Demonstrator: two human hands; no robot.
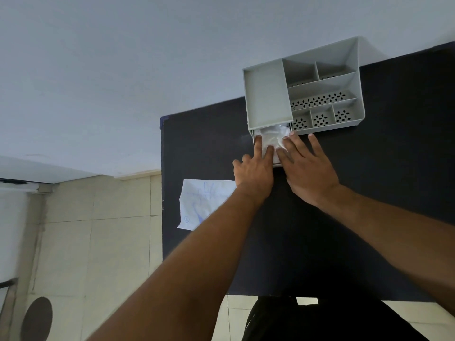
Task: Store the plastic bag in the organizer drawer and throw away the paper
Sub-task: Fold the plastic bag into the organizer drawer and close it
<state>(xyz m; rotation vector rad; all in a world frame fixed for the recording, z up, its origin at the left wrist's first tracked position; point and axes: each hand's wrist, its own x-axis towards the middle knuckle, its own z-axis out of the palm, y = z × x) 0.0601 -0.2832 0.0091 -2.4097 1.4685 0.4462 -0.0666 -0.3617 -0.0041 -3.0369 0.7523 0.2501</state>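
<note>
A dark table (pixel 369 193) carries the grey organizer (pixel 268 94) and the paper (pixel 197 203). My left hand (pixel 253 171) and right hand (pixel 307 168), fingers spread flat, press the plastic bag (pixel 270 137) into its open drawer (pixel 277 164).

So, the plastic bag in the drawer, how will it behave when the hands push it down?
The plastic bag looks thin and crumpled, so it probably squashes easily under the left hand and right hand. It may spring up again above the drawer rim. It seems light and perhaps slippery.
</note>
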